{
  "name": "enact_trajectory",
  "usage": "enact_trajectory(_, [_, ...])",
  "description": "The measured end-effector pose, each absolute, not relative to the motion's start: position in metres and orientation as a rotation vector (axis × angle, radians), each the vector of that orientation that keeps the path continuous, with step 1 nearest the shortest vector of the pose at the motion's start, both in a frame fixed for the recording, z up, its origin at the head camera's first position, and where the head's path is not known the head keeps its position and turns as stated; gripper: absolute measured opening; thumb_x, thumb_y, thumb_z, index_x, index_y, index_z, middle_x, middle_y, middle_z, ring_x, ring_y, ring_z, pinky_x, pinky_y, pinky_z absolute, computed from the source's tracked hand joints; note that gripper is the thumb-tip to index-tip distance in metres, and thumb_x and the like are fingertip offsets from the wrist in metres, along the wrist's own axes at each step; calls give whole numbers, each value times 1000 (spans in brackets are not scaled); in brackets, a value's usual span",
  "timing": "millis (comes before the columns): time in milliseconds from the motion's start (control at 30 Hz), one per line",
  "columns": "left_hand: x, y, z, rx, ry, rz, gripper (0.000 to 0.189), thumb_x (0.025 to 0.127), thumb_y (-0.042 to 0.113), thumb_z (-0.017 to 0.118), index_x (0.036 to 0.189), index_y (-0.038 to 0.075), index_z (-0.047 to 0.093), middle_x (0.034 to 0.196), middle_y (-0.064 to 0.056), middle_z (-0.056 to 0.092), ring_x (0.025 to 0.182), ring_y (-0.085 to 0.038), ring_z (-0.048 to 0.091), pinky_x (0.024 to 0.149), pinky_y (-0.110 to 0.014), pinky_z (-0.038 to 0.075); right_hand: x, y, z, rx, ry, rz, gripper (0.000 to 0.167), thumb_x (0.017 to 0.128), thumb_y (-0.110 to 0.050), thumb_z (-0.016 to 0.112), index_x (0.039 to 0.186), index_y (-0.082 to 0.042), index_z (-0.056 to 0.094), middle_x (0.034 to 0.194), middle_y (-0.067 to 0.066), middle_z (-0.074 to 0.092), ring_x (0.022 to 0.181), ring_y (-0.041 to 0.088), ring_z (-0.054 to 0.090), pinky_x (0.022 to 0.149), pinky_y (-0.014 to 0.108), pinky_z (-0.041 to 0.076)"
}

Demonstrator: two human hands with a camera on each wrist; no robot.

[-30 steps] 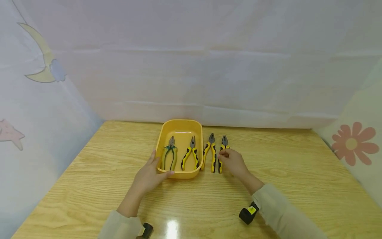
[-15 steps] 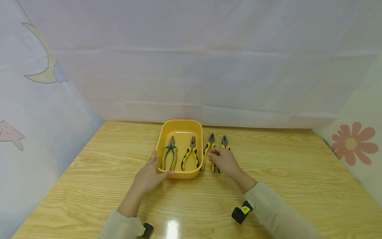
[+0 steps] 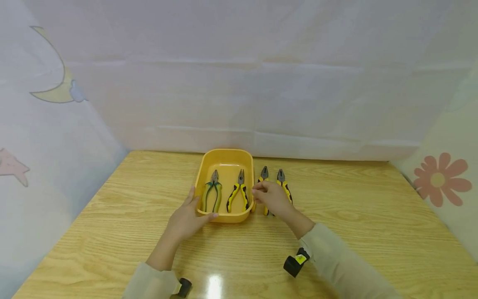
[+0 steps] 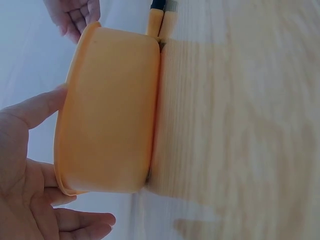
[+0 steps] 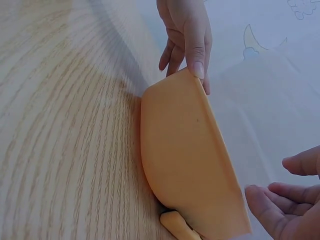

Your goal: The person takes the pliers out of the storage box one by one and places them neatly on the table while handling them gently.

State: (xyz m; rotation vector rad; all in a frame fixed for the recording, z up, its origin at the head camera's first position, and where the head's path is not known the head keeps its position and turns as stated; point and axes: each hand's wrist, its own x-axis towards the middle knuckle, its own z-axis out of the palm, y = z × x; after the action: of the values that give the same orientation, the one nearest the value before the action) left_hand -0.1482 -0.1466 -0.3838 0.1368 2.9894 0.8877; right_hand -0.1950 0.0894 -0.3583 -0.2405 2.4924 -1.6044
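A yellow plastic tub [image 3: 225, 157] holds green-handled pliers [image 3: 214, 182] on the left and long-nose pliers [image 3: 241, 180] on the right. My left hand [image 3: 184, 221] grips its near left corner, thumb on the rim [image 4: 65, 90] and fingers by the side wall. To the right of the tub lie two yellow-and-black combination pliers, a nearer pair [image 3: 264, 172] and a farther pair [image 3: 281, 176]. Above their handles, by the tub's right rim, hovers my right hand [image 3: 275, 201], hiding part of both. In the right wrist view its thumb and fingers [image 5: 265, 205] are apart with nothing between them.
The wooden table [image 3: 336, 199] ends at a pale cloth backdrop [image 3: 224, 104] close behind the tub. A yellow handle end [image 5: 177, 225] lies against the foot of the tub wall. Black wrist cameras [image 3: 295, 263] hang below both sleeves.
My right hand has moved left, from over the farther combination pliers to beside the tub's right rim. The left hand, tub and pliers have stayed in place.
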Motion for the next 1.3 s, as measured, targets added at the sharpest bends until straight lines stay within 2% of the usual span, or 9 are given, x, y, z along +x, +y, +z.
enact_trajectory(333, [-149,-147,-385,146,2997,873,91,71,63,51,129,-5,34,142,-10,5,116,-39,33,87,-51,34,-200,84,-358,-239,2487,-1565,22,86,-12,53,102,3,57,93,17,59,80,25,59,71,35,48])
enact_trajectory(600, [-150,-148,-387,139,2992,896,87,72,58,55,130,-3,34,142,-9,4,117,-39,32,88,-52,33,-201,79,-355,-271,2464,-1560,23,86,-9,52,102,7,56,92,19,59,83,30,58,68,30,49])
enact_trajectory(833, [-150,-150,-388,140,3001,888,88,72,60,54,129,-4,35,143,-11,7,116,-39,34,87,-51,34,-204,66,-352,-255,2508,-1465,23,85,-10,54,102,5,56,90,15,59,81,28,58,67,33,49])
enact_trajectory(1133, [-148,-150,-386,145,3004,882,88,72,59,54,128,-5,35,142,-14,8,114,-40,35,86,-51,34,-210,56,-351,-342,2632,-1236,22,85,-13,55,100,2,59,86,6,59,65,13,56,54,25,47])
enact_trajectory(1200, [-148,-150,-386,143,3004,882,88,72,60,54,128,-5,35,142,-14,8,114,-40,35,86,-51,35,-211,54,-350,-365,2649,-1203,18,85,-12,55,96,1,61,80,6,59,60,12,54,50,24,44])
enact_trajectory(1300, [-149,-151,-386,147,3002,883,90,71,61,53,128,-6,35,142,-14,8,115,-40,35,86,-52,34,-212,51,-350,-399,2679,-1149,14,84,-12,55,80,-1,62,62,2,52,48,10,45,42,22,36])
